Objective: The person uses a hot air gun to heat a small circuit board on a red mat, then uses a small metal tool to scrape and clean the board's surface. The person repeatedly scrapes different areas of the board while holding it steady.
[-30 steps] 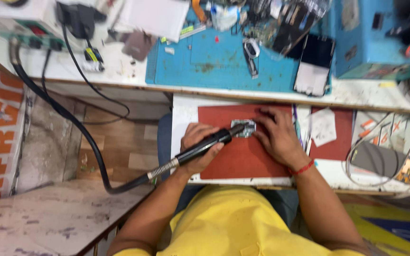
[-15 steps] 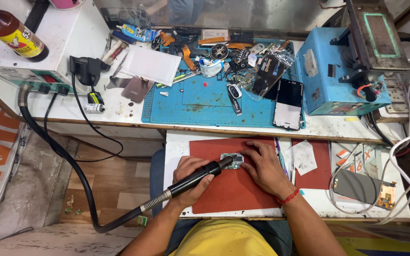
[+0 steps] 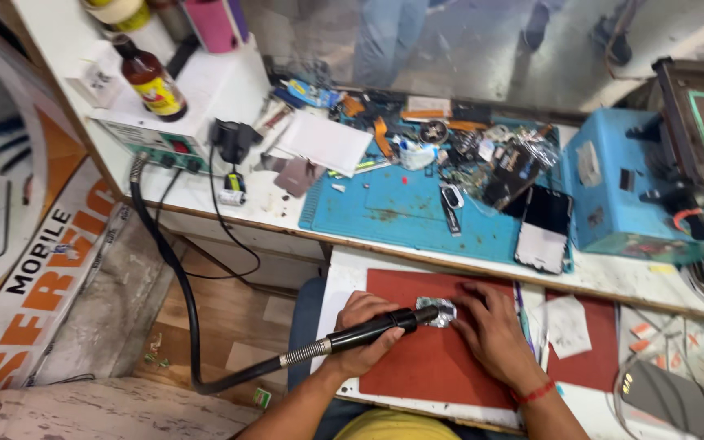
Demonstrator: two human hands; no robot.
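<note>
My left hand (image 3: 366, 327) grips a black hot-air wand (image 3: 376, 327) whose hose runs left and down to a white station (image 3: 174, 122). The wand's nozzle points at a small part wrapped in silver foil (image 3: 442, 310) lying on a red mat (image 3: 442, 358). My right hand (image 3: 492, 330) rests on the mat with its fingers pressing on the foil-wrapped part from the right. A red thread circles my right wrist.
Behind the mat lies a blue work mat (image 3: 417, 208) strewn with tools, phone parts and a phone (image 3: 544, 229). A blue machine (image 3: 653, 195) stands at right, a brown bottle (image 3: 147, 78) on the station at left. Papers and cables sit at right.
The view has tilted up toward the back of the bench. Both hands stay on the red mat, wand nozzle still at the foil-wrapped part.
</note>
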